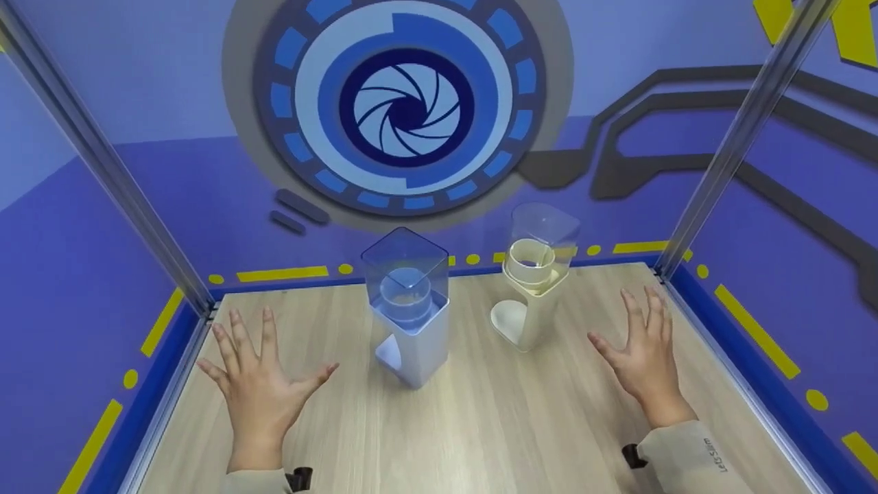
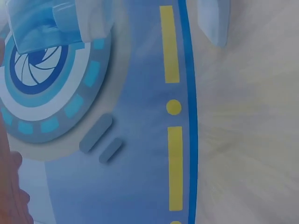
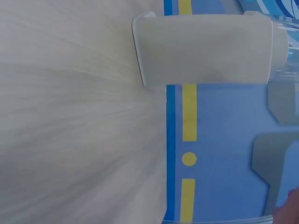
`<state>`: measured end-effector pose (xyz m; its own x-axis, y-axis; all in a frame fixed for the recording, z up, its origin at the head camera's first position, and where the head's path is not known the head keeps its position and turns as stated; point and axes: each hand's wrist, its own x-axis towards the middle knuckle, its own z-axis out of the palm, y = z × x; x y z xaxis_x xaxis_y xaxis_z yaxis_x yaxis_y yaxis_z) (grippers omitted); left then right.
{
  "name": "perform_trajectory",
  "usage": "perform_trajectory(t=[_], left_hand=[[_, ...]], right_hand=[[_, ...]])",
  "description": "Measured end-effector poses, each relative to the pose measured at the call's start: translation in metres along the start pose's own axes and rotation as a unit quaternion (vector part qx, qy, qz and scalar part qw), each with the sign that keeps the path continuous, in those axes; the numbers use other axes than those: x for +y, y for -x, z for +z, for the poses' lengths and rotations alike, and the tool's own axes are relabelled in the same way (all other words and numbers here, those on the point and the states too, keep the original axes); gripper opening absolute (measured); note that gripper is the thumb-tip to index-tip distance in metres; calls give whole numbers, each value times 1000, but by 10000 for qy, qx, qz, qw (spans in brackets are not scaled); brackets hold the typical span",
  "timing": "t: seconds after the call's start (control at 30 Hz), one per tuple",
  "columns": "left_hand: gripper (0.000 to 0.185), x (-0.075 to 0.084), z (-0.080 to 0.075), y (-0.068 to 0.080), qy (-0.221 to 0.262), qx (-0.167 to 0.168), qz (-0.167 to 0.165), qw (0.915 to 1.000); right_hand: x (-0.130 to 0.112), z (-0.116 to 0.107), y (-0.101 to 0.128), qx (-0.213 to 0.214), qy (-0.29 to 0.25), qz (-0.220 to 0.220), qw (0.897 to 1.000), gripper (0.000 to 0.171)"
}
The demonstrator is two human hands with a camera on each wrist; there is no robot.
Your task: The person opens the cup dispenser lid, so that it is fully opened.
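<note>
A pale blue-white dispenser (image 1: 426, 353) with a clear square hopper stands upright near the middle of the table. Behind it to the right is a cream dispenser (image 1: 542, 315) with a rounded clear hopper and a flat foot. My left hand (image 1: 260, 394), fingers spread wide, hovers left of the blue-white one and holds nothing. On the other side, my right hand (image 1: 646, 363) is also spread and bare, to the right of the cream dispenser. The right wrist view shows the cream body (image 3: 205, 50) from the side; in the left wrist view the clear hopper (image 2: 42, 28) is partly cut off.
The wooden table (image 1: 480, 425) backs onto a printed blue wall (image 1: 199, 178) with yellow marks. Metal posts (image 1: 130, 199) rise at the back corners, and side panels flank the table. Dark wrist fittings (image 1: 634, 455) sit beside both sleeves.
</note>
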<state>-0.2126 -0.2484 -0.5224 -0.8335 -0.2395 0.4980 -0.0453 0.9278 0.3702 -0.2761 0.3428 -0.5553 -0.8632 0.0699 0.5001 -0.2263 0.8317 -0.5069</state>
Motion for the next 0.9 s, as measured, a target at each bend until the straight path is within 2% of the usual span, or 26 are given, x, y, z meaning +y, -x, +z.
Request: perform_trajectory(t=[0.13,0.27,0.4,0.5,0.57,0.63,0.7,0.77,0.9], left_hand=[[134,8,4,7,923,378,50,9950],[127,18,10,14,1470,609,-54,9872],[119,25,18,15,1971,735,-17,9776],[107,33,25,14,2576,829,102,9626],[97,40,32,15,3001,866,169,9498],[89,47,41,18,3367,867,194,9374],[83,55,49,25,3605,824,156,9290],[78,63,57,31,3775,704,48,9233],[69,80,70,37,3935,400,-73,9184]], right_hand=[[-9,12,6,47,-706,174,9973,88],[-24,28,17,266,-1439,311,9888,78],[-42,47,23,845,-1921,-190,9775,61],[-57,59,20,1178,-2173,-652,9668,45],[-71,65,17,1244,-2367,-810,9602,38],[-87,71,16,1203,-2695,-842,9517,32],[-103,77,18,1076,-3060,-783,9427,26],[-117,85,22,875,-3366,-582,9358,23],[-127,111,24,409,-3727,105,9270,19]])
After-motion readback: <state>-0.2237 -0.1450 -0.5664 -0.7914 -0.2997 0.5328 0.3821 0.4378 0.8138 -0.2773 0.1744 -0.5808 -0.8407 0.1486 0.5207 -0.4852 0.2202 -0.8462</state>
